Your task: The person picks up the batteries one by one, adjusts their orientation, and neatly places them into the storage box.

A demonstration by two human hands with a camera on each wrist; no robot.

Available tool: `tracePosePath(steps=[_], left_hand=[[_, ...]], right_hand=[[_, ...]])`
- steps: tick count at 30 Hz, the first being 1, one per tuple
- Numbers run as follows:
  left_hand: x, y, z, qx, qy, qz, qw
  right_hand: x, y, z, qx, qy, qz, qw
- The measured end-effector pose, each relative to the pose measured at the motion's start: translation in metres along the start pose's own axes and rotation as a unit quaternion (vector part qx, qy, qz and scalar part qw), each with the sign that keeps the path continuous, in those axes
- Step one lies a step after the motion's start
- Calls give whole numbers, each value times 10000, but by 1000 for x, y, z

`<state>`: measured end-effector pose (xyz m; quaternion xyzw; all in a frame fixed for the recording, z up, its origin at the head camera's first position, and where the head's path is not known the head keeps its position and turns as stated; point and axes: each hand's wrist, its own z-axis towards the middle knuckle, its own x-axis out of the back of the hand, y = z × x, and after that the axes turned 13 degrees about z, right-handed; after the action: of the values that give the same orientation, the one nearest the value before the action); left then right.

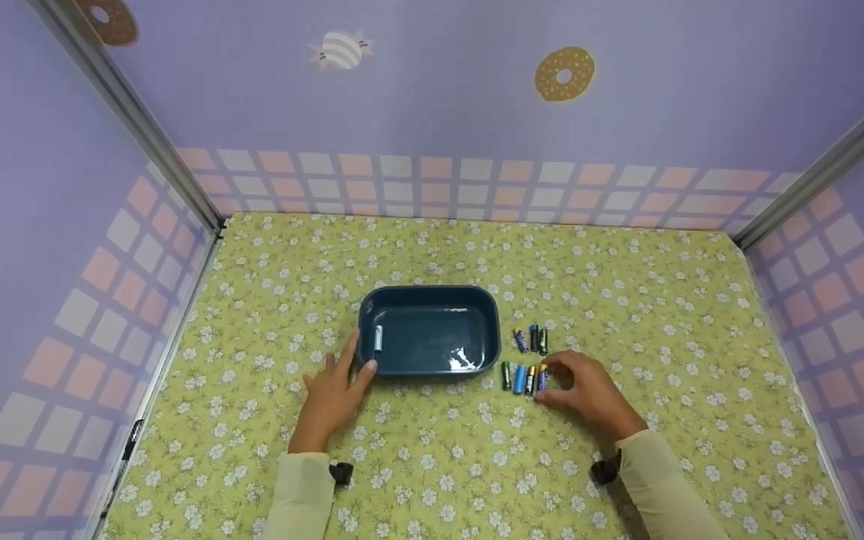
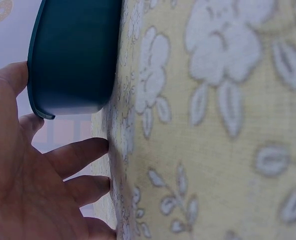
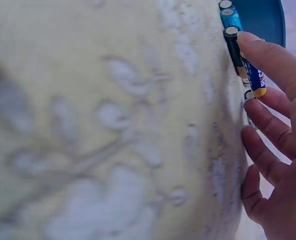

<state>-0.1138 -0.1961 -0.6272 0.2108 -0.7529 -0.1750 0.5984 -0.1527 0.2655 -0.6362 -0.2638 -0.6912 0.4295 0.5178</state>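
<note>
In the head view, a dark blue rectangular basin (image 1: 432, 373) stands on the cloth with one pale battery (image 1: 379, 337) inside near its left wall. My left hand (image 1: 334, 390) rests at the basin's left front corner, thumb and forefinger touching the rim; the left wrist view shows the other fingers spread straight against the cloth. To the right of the basin, my right hand (image 1: 586, 386) pinches a blue battery with a yellow end (image 3: 253, 75) between thumb and forefinger. It is the rightmost of the front row, beside a black-and-gold battery (image 1: 530, 380), a light blue battery (image 1: 520, 379) and a green-topped battery (image 1: 506, 376).
Behind the front row lie three more batteries: a tilted purple one with a yellow end (image 1: 520, 340), a dark one with a blue top (image 1: 534, 337) and a dark green one (image 1: 544, 342). Yellow flowered cloth (image 1: 432, 465) covers the table, with patterned purple walls (image 1: 447, 112) around it.
</note>
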Motion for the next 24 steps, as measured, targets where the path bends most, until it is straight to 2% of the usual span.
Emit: tracePosePath(steps=[4, 12, 24], left_hand=[[1, 1, -1, 18, -14, -22, 10000], [0, -1, 1, -65, 51, -51, 10000], [-1, -1, 0, -8, 27, -83, 10000]], right_hand=[[2, -7, 4, 11, 43, -19, 10000], [6, -25, 16, 420, 165, -116, 9989], [-6, -68, 47, 1286, 320, 173, 9910]])
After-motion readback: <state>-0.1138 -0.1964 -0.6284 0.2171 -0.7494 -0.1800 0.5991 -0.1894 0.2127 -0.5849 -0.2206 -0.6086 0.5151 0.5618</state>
